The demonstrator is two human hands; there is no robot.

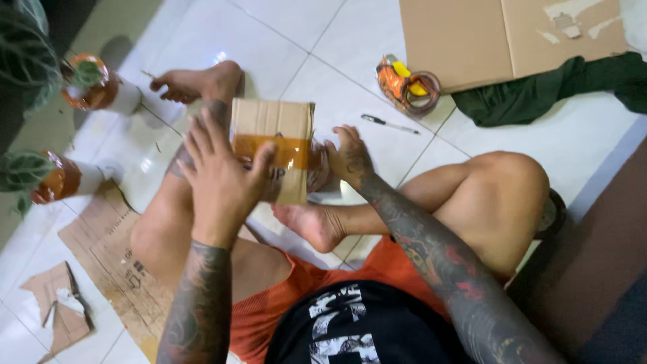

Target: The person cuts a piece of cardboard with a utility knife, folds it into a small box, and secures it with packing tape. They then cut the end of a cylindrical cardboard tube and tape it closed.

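White floor tiles (350,40) underlie a cardboard box (273,145) between left hand (222,182) and right hand (347,158).

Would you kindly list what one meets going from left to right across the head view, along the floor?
Potted plants → left hand → small taped cardboard box → right hand → pen → tape dispenser → dark green cloth
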